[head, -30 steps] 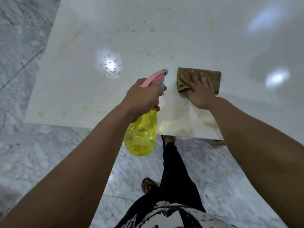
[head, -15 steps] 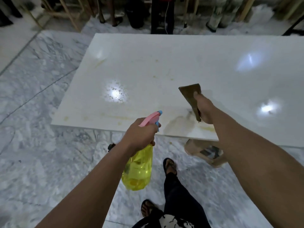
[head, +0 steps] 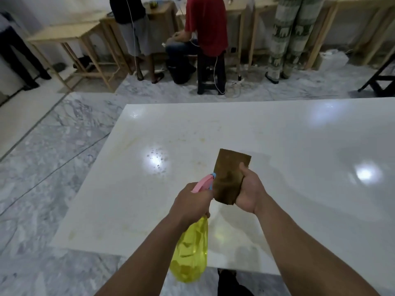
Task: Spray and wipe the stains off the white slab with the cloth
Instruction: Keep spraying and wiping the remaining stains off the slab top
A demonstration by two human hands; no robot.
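The white slab (head: 277, 159) fills the middle of the view, with faint yellowish stains (head: 132, 144) on its left part and near its front edge. My left hand (head: 192, 204) grips a yellow spray bottle (head: 192, 253) with a pink trigger head, nozzle pointing at the cloth. My right hand (head: 249, 191) holds a folded brown cloth (head: 229, 174) upright in the air above the slab, just right of the nozzle. Spray droplets (head: 157, 160) glisten on the slab left of the cloth.
Grey marble floor (head: 42, 167) surrounds the slab. Beyond its far edge, people stand and one in a red shirt (head: 205, 24) sits on a black stool. Wooden tables (head: 70, 37) line the back wall. Cables lie on the floor there.
My right hand lifted the cloth off the slab and turned it upright beside the nozzle. The view tilted up, showing the slab's far edge and the people behind it.
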